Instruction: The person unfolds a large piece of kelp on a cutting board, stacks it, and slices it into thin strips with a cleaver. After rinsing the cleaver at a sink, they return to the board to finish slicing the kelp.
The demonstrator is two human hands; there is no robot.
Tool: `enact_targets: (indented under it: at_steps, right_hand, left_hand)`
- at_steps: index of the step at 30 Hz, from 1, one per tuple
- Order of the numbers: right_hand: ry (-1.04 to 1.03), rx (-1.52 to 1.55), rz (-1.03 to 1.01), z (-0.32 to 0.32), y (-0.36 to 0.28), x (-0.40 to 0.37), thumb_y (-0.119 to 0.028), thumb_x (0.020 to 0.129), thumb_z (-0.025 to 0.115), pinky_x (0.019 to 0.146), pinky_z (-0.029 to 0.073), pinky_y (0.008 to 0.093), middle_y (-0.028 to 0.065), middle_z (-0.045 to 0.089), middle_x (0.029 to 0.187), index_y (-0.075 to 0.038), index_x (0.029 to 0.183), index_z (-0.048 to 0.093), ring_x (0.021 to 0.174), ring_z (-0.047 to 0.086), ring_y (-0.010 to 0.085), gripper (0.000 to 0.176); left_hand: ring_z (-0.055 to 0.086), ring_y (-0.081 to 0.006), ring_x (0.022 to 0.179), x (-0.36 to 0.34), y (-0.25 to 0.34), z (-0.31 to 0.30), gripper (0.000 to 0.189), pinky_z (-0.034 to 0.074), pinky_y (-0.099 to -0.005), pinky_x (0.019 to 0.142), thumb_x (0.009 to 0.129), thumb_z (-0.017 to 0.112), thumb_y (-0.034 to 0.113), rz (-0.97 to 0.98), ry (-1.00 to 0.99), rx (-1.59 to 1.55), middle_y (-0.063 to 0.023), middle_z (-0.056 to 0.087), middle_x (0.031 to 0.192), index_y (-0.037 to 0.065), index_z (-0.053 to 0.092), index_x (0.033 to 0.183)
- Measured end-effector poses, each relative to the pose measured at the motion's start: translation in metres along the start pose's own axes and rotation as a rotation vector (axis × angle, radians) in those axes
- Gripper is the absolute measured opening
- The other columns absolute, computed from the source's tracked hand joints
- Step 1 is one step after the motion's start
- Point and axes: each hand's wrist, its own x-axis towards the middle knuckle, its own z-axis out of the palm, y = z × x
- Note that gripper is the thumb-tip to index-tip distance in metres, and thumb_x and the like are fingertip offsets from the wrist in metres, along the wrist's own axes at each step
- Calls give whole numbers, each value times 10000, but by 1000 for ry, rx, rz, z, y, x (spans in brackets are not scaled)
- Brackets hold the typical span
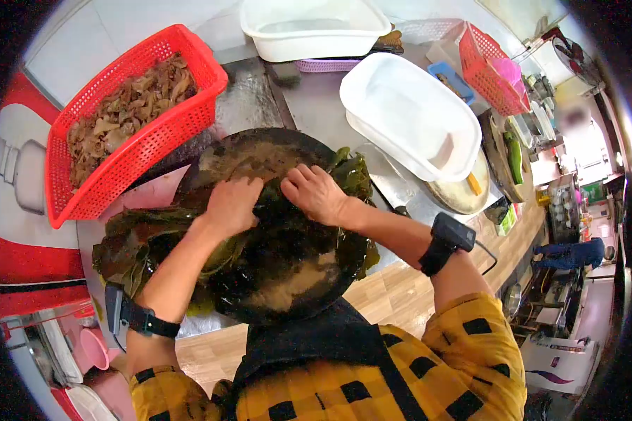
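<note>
A round dark board lies on the counter in front of me, its surface wet and brownish. Dark green leafy sheets spread over its left side, and more of them hang at its right edge. My left hand has its fingers curled down on the dark leafy material near the middle of the board. Just right of it, my right hand is bent with its fingertips pressed into the same material. What lies under the fingers of both hands is hidden.
A red basket of brown pieces stands at the left. White tubs sit at the back and right. Beyond are a round light board, a green vegetable and a red basket. A person is at far right.
</note>
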Motion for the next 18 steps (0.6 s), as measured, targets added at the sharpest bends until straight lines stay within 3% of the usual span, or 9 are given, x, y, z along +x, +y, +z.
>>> enact_targets:
  at_steps: [2,3,4,7,8,10,12,14,18]
  right_hand:
    - [142,-49,8,11,-2,-6,-81,603,689,775,439,373,90,485,966,-76,982,492,954,513,257,427]
    - [29,-27,57,5,-4,-2,-135,607,734,829,439,393,105,500,1022,-78,1112,497,1015,509,282,561]
    - [30,-25,54,-3,-6,0,-135,607,734,829,439,393,105,500,1022,-78,1112,497,1015,509,282,561]
    - [-254,308,98,-39,1,11,-268,605,806,933,414,452,137,522,1130,-155,1388,359,1149,472,347,909]
    - [-253,307,98,-40,8,18,-268,605,806,933,414,452,137,522,1130,-155,1388,359,1149,472,347,909]
    - [-539,353,86,-38,16,29,-272,577,806,884,448,467,149,511,1155,-151,1376,375,1146,488,340,916]
    - [-451,288,23,-27,15,31,-266,572,787,815,480,468,151,547,1100,-105,1274,448,1088,534,347,796]
    - [-471,302,57,-19,13,33,-182,631,722,763,489,456,143,584,995,-63,1111,498,1004,570,359,543]
    - [-283,202,41,-1,3,19,-100,684,646,739,481,466,139,595,905,-59,996,497,936,587,355,348]
  left_hand:
    - [596,-326,915,-9,5,14,488,472,-447,747,595,773,138,66,146,22,-146,578,944,55,533,1011]
    - [588,-319,920,-12,9,16,460,462,-439,750,610,751,122,76,227,67,-135,568,947,60,536,1012]
    - [579,-313,925,-13,11,18,434,453,-430,752,624,728,105,85,308,112,-123,558,951,65,539,1013]
    - [557,-282,890,-14,9,33,333,426,-403,748,678,632,69,98,421,187,-87,524,920,77,550,1000]
    - [552,-274,878,-16,8,36,308,421,-400,743,693,606,59,123,497,210,-80,517,907,80,555,995]
    - [545,-267,870,-17,11,39,322,416,-398,741,690,606,60,121,518,186,-80,508,898,87,555,1007]
    - [538,-259,861,-17,9,43,337,412,-396,739,687,605,61,110,537,166,-79,498,888,94,556,1018]
    - [543,-268,895,-19,7,48,364,412,-419,755,686,643,111,95,548,159,-77,503,910,101,553,1039]
    - [566,-304,953,-27,-2,9,457,415,-442,801,658,716,258,118,438,72,-103,562,982,91,553,1051]
